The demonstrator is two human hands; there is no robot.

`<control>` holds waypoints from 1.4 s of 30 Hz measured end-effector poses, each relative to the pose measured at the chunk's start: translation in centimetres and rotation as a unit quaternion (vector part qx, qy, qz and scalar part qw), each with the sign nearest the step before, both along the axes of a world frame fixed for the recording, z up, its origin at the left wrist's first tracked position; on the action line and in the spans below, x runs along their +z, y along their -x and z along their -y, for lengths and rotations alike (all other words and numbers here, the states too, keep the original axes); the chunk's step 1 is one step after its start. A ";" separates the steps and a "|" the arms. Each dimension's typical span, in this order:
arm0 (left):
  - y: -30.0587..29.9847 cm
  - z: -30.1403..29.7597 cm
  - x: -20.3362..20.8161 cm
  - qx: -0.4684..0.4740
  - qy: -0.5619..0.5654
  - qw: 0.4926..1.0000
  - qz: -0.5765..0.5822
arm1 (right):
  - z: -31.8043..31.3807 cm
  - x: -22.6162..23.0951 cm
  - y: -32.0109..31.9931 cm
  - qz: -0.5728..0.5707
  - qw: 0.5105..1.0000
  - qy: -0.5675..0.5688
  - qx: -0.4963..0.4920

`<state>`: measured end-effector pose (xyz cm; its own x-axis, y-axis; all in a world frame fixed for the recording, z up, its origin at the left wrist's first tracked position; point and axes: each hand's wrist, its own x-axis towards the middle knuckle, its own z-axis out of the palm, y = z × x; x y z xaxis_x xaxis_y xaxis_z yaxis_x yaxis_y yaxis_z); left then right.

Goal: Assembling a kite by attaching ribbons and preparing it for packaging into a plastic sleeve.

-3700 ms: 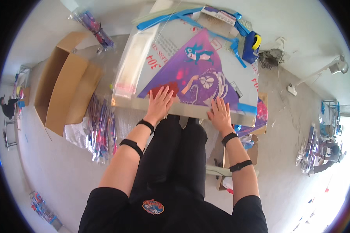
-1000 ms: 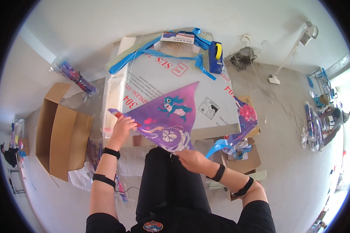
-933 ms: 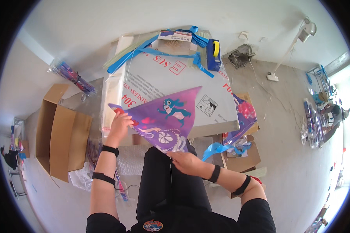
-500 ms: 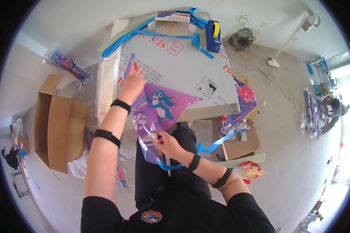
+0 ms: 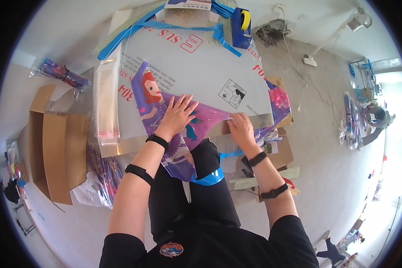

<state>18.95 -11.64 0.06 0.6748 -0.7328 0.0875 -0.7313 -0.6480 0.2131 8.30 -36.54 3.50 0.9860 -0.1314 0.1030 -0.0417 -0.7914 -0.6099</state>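
Observation:
A thin purple kite (image 5: 152, 105), printed with cartoon figures, lies over the near left part of the worktable, its lower part hanging over my knees. My left hand (image 5: 176, 117) rests on its middle, palm down with fingers spread, and hides part of the print. At the kite's pointed right corner, near the table's front edge, my right hand (image 5: 242, 130) pinches the plastic between thumb and fingers. A blue ribbon (image 5: 210, 177) hangs from the kite's lower end across my lap. Under the kite is the grey film-covered tabletop (image 5: 196, 67) with red and black print.
At the table's far right stands a blue tape dispenser (image 5: 241, 29) with yellow tape. Clear plastic bags (image 5: 107, 98) lie along its left side. An open cardboard box (image 5: 58, 156) is on the left floor, near a wrapped bundle (image 5: 62, 73). Another person (image 5: 377, 118) sits far right.
My left hand has come down from the kite's top corner onto its middle. My right hand has gone from its lower edge to the right corner. The red-haired figure now shows.

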 end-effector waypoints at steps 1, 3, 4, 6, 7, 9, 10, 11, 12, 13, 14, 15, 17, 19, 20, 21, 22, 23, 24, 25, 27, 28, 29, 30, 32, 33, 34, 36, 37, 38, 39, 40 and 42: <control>0.1 0.0 -0.2 0.005 0.002 1.000 0.000 | 0.3 -0.4 -0.7 0.012 0.999 0.029 -0.016; 0.0 0.2 -0.5 0.008 0.003 1.000 -0.003 | 0.9 -1.1 -1.5 0.002 0.999 0.040 -0.022; 0.0 0.1 -0.7 0.010 0.007 1.000 0.001 | 1.0 -1.3 -1.8 -0.005 0.998 0.050 -0.026; 0.0 0.1 -0.8 0.012 0.010 1.000 0.004 | 1.1 -1.5 -2.6 -0.006 0.998 0.055 -0.023; -0.1 0.2 -0.7 0.013 0.015 1.000 0.006 | 1.3 -1.7 -2.7 -0.004 0.998 0.064 -0.020; -0.1 0.5 -0.3 0.014 0.023 1.000 0.009 | 1.8 -1.7 -2.7 -0.018 0.998 0.062 -0.014; -0.1 0.6 0.0 0.012 0.019 1.000 0.008 | 2.2 -1.6 -3.2 -0.026 0.998 0.060 -0.008; -0.3 0.7 0.0 0.010 0.018 1.000 0.009 | 2.6 -2.2 -3.4 -0.019 0.998 0.065 -0.010; -0.3 0.8 0.0 0.009 0.023 1.000 0.017 | 2.7 -2.8 -3.1 -0.010 0.999 0.053 -0.006; -0.2 0.6 -0.1 0.011 0.016 1.000 0.015 | 2.7 -3.0 -3.0 0.002 0.999 0.040 -0.001; 0.1 0.1 -0.2 0.015 0.006 1.000 0.012 | 2.5 -2.9 -3.1 0.011 0.999 0.042 0.002; 0.1 -0.4 -0.3 0.014 -0.008 1.000 0.013 | 2.1 -2.8 -3.2 -0.021 0.999 0.032 0.006; 0.2 -0.4 -0.1 0.016 -0.016 1.000 0.022 | 2.3 -2.6 -3.9 -0.043 0.999 0.027 0.012; 0.1 -0.1 -0.5 0.013 -0.017 1.000 0.021 | 3.5 -2.5 -5.1 -0.088 0.990 -0.096 -0.048; 0.2 0.0 -0.5 0.016 -0.015 0.999 0.027 | 4.1 -2.2 -6.1 -0.082 0.991 -0.093 -0.045; 0.2 0.2 -0.5 0.014 -0.007 1.000 0.021 | 4.8 -2.0 -7.3 -0.058 0.993 -0.087 -0.047; 0.1 0.3 -0.5 0.009 0.000 1.000 0.015 | 5.2 -1.6 -8.6 -0.036 0.995 -0.082 -0.052; 0.2 -0.1 -0.4 0.014 -0.005 1.000 0.004 | 5.2 -1.5 -10.1 -0.028 0.994 -0.082 -0.066; 0.3 -0.4 -0.4 0.018 -0.008 1.000 0.007 | 5.0 -1.4 -12.0 -0.025 0.994 -0.085 -0.061; 0.3 -0.5 -0.4 0.018 -0.009 1.000 0.001 | 5.3 -1.3 -14.0 -0.014 0.996 -0.066 -0.060; 0.2 -0.2 -0.3 0.019 -0.008 1.000 -0.006 | 5.8 -0.6 -17.7 0.006 0.998 -0.042 -0.053; 0.2 -0.5 -0.1 0.021 -0.011 1.000 -0.004 | 5.4 -0.3 -19.6 0.013 0.998 -0.044 -0.045; 0.2 -0.5 0.2 0.022 -0.009 1.000 -0.011 | 5.5 -0.7 -21.6 0.015 0.998 -0.045 -0.045; 0.0 0.1 0.3 0.018 0.000 1.000 -0.017 | 6.3 -1.3 -23.6 0.068 0.997 0.023 -0.029; 0.0 0.2 0.3 0.019 -0.014 1.000 -0.012 | 5.9 -2.0 -26.4 0.122 0.989 0.086 -0.010; 0.1 0.0 0.4 0.022 -0.030 0.999 -0.009 | 5.1 -2.0 -27.5 0.099 0.992 0.071 -0.027; 0.1 0.0 0.2 0.023 -0.030 0.999 -0.005 | 4.9 -2.2 -28.5 0.077 0.994 0.058 -0.044; 0.1 0.3 -0.1 0.019 0.009 1.000 -0.016 | 5.1 -2.4 -29.8 0.051 0.997 0.030 -0.060; 0.3 0.0 -0.1 0.022 0.006 1.000 -0.014 | 4.5 -2.3 -30.3 0.020 0.997 -0.003 -0.072; 0.3 -0.2 0.0 0.025 0.004 1.000 -0.010 | 4.0 -2.1 -30.7 0.023 0.997 -0.005 -0.069; 0.4 -0.4 0.0 0.027 0.002 1.000 -0.009 | 3.6 -1.9 -30.9 -0.029 0.997 -0.015 -0.075; 0.5 -0.6 -0.1 0.028 0.000 1.000 -0.010 | 3.1 -1.8 -30.9 -0.083 0.993 -0.024 -0.080; 0.1 0.5 0.0 0.019 0.007 1.000 -0.004 | 5.0 -2.9 -30.6 -0.070 0.993 -0.006 -0.092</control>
